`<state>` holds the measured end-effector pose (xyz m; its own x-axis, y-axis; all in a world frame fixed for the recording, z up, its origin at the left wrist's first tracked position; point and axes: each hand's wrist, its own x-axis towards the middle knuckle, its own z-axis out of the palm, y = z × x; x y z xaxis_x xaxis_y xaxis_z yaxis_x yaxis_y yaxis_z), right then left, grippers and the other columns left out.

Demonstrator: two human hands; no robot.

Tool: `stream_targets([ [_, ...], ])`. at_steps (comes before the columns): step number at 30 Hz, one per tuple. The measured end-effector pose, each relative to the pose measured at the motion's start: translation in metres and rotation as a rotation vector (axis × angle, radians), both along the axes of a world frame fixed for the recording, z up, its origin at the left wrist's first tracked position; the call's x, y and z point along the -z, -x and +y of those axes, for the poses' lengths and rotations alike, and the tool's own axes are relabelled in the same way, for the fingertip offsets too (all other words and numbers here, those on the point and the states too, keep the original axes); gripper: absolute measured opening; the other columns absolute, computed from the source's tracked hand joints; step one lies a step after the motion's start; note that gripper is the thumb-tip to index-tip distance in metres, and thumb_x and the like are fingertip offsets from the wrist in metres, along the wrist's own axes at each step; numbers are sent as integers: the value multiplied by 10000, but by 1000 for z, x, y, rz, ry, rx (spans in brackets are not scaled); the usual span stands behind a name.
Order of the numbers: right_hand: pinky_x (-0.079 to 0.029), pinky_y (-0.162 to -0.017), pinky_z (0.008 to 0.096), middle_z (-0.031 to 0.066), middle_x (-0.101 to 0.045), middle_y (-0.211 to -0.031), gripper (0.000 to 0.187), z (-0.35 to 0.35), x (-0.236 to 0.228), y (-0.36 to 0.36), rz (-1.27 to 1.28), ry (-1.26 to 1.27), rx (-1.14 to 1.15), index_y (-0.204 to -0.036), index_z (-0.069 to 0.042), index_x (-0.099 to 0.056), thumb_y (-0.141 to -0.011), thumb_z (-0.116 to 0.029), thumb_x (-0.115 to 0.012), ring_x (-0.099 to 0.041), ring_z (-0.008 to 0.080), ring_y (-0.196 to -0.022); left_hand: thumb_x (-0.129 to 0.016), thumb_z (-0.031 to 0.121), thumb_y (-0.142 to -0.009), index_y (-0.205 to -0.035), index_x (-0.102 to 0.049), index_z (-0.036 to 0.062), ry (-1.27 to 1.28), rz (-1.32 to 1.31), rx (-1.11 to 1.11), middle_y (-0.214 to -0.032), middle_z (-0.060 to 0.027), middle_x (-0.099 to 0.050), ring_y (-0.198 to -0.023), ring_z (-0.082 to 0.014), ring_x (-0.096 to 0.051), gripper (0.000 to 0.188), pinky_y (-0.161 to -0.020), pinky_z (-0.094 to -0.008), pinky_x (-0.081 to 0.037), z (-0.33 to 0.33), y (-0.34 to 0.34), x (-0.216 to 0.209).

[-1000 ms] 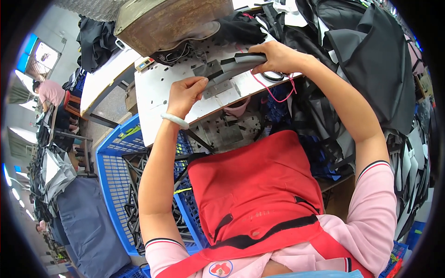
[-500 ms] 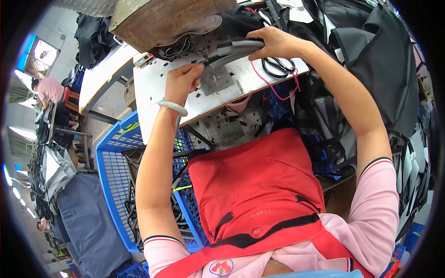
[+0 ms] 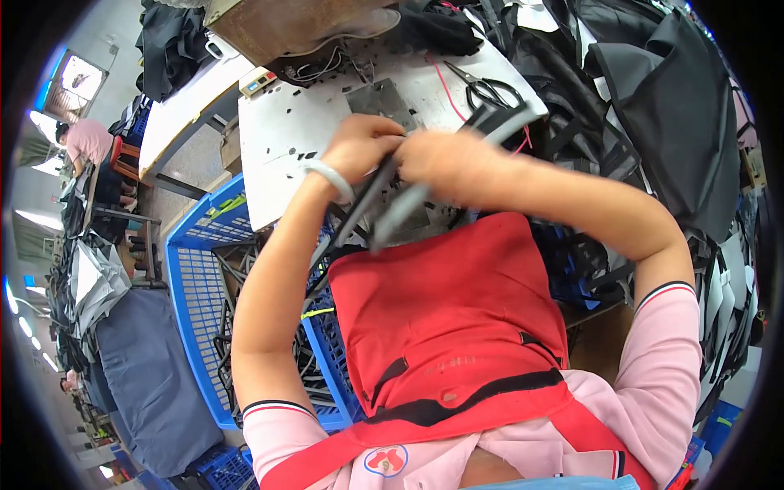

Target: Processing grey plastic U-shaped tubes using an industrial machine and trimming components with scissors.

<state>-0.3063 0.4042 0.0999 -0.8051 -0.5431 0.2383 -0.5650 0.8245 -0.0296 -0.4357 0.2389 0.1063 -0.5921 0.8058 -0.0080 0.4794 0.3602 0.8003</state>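
Note:
Above the near edge of a white worktable [image 3: 269, 167], my two hands meet. My left hand [image 3: 358, 151], with a pale bangle at the wrist, is closed around a black strip [image 3: 363, 208] that hangs down toward the blue basket. My right hand [image 3: 449, 167] is closed and blurred by motion, its fingertips against the left hand's. It grips grey strips [image 3: 508, 121], whose ends stick out on both sides of it. Black-handled scissors [image 3: 494, 91] lie behind the right hand. A square metal plate [image 3: 377, 100] is set in the tabletop beyond my hands.
A brown metal housing [image 3: 282, 28] overhangs the table's far side. Black scraps dot the tabletop. A blue basket [image 3: 196, 286] of dark strips stands at my left. Black fabric [image 3: 665, 114] is heaped at the right. Another person [image 3: 88, 145] sits far left.
Both hands have come together nearer my body; the right moved left and down. The strips, stretched between the hands before, now hang from them. The scissors are more exposed.

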Motion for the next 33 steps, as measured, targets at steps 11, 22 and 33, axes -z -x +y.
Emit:
stream_targets([
  [11, -511, -755, 439, 123, -662, -833, 198, 15, -33, 3, -4, -1, 63, -897, -69, -603, -719, -96, -684, -641, 335, -866, -593, 165, -918, -1058, -656, -40, -187, -37, -275, -926, -113, -685, -861, -179, -639, 256, -785, -295, -493, -59, -46, 28],
  [22, -467, -714, 382, 172, -618, -793, 335, 71, -87, -5, -329, 258, 274, -995, -1, -565, -729, -116, -732, -595, 307, -744, -609, 190, -922, -1017, -655, -32, -70, -583, -207, -783, -75, -675, -641, -108, -600, 246, -604, -220, -482, -75, -47, 22],
  [33, -443, -820, 372, 196, -623, -894, 458, 112, -74, 17, -240, 419, 448, -1053, 45, -577, -717, -219, -744, -602, 299, -869, -633, 203, -885, -943, -702, -14, -247, -158, -237, -624, -6, -612, -539, -32, -449, 235, -495, -219, -339, -29, -9, -16],
])
